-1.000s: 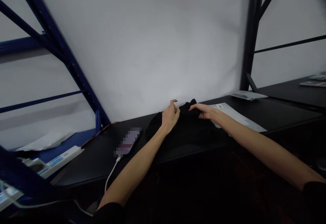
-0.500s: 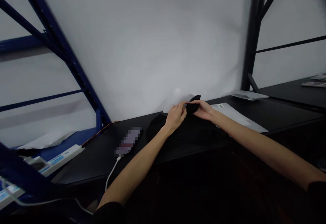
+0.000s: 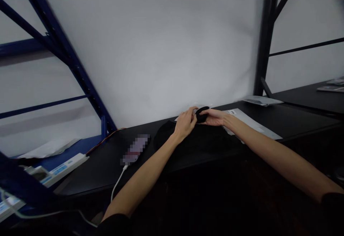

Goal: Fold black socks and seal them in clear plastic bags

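A dark fabric item (image 3: pixel 172 132) lies on the black table, its shape hard to make out against the dark surface. At its upper side, a black curved piece (image 3: pixel 202 110) of fabric stands folded between my hands. My left hand (image 3: pixel 185 122) is closed on the left side of this piece, fingers bent and thumb toward the right. From the right, my right hand (image 3: pixel 215 117) pinches the same piece between thumb and fingers. Whether the curved piece belongs to the dark item beneath cannot be made out. Some white material shows just behind the hands.
A phone (image 3: pixel 136 149) with a blurred screen lies to the left, its white cable (image 3: pixel 117 183) running down. Flat white packaging (image 3: pixel 252 125) lies on the right, with a clear bag (image 3: pixel 262 100) behind. At far left are a power strip (image 3: pixel 64 168) and blue rack post (image 3: pixel 80 75).
The curved black piece has tipped lower and folded down between my hands. My right hand has turned slightly, its fingers now over the piece; my left hand has hardly moved.
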Demonstrator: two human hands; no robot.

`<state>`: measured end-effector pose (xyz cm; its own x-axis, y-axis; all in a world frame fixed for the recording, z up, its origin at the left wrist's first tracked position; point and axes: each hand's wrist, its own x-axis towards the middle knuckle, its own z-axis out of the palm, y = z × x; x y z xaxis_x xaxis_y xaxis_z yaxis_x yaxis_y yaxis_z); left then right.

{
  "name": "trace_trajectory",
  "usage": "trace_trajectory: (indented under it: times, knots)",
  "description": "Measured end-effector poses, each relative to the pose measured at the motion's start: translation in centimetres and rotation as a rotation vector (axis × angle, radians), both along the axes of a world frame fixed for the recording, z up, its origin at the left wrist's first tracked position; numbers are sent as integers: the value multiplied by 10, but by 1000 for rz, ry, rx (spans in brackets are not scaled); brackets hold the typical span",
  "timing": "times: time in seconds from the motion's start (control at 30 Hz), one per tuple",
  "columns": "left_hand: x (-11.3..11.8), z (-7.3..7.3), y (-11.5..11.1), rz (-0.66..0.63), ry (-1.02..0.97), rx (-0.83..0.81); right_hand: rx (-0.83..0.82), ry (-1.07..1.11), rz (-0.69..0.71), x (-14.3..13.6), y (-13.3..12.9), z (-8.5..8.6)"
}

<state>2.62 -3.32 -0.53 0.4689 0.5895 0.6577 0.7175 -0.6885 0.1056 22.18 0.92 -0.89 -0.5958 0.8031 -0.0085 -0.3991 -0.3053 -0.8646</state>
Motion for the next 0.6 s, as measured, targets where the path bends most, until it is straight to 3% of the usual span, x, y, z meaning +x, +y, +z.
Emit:
trace_trajectory:
  times: [0.23, 0.4, 0.6]
  knots:
    - [4, -1, -2, -65, 92, -38, 20, -48, -174, -11, 4, -7]
    - [4, -1, -3, -139, 187, 14, 109, -17, -181, -20, 3, -8]
    - [4, -2, 0, -187, 256, 40, 85, 12, -101, -21, 10, -16]
